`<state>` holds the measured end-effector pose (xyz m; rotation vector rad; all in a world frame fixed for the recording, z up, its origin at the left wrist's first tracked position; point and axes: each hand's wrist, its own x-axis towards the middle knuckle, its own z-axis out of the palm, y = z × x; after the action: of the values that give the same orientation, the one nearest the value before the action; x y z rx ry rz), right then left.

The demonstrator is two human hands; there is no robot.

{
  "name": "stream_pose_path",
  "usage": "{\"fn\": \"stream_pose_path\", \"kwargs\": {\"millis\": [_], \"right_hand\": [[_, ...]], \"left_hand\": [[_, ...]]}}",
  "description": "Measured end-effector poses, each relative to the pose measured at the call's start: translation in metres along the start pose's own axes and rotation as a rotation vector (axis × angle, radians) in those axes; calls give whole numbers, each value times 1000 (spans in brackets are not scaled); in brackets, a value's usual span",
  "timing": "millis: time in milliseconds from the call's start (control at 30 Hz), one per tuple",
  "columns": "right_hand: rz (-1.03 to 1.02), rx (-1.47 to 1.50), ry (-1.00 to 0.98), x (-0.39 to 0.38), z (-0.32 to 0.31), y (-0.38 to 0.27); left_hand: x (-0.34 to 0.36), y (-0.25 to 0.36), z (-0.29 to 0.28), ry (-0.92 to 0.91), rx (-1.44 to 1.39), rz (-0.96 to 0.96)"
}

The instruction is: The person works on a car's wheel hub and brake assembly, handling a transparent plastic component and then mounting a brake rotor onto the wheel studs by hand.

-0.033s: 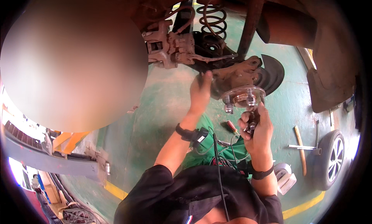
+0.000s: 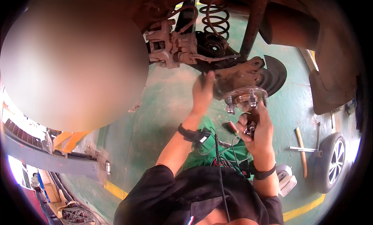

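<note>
A wheel hub (image 2: 244,91) with upright studs hangs under the car, a dark dust shield (image 2: 275,73) behind it. My left hand (image 2: 202,93) grips the left edge of this shield, thumb on top and the other fingers hidden behind. Shiny lug nuts sit on two studs, one at the left (image 2: 230,108) and another nearer the middle (image 2: 253,103). Just below the hub, my right hand (image 2: 261,131) is curled around several loose lug nuts (image 2: 250,127). Its raised fingertips are close to the right-hand stud (image 2: 265,97); whether they touch it, I cannot tell.
The brake caliper (image 2: 173,46) hangs left of the hub, with a coil spring (image 2: 215,22) behind. At right, a wheel (image 2: 333,162), a cross wrench (image 2: 305,148) and a wooden handle (image 2: 300,149) lie on the green floor. A screwdriver (image 2: 232,127) shows below the hub. A lift arm (image 2: 74,164) crosses at left.
</note>
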<state>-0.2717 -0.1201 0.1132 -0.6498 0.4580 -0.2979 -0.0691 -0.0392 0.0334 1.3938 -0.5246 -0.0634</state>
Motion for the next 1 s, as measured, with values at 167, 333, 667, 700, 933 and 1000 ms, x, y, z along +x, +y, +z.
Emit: {"fn": "stream_pose_path", "kwargs": {"millis": [167, 333, 667, 700, 933, 1000], "right_hand": [[-39, 55, 60, 2, 7, -8], [-23, 12, 25, -2, 11, -1], [-30, 7, 85, 1, 11, -4], [-3, -1, 17, 4, 15, -6], [-85, 59, 78, 1, 8, -2], [16, -15, -17, 3, 14, -4]], "left_hand": [[1, -6, -2, 9, 59, 28], [1, -4, 1, 40, 88, 37], [-5, 7, 0, -37, 8, -67], [-3, 6, -1, -23, 15, -48], [-4, 14, -2, -41, 62, -94], [-4, 8, -4, -47, 5, -88]]}}
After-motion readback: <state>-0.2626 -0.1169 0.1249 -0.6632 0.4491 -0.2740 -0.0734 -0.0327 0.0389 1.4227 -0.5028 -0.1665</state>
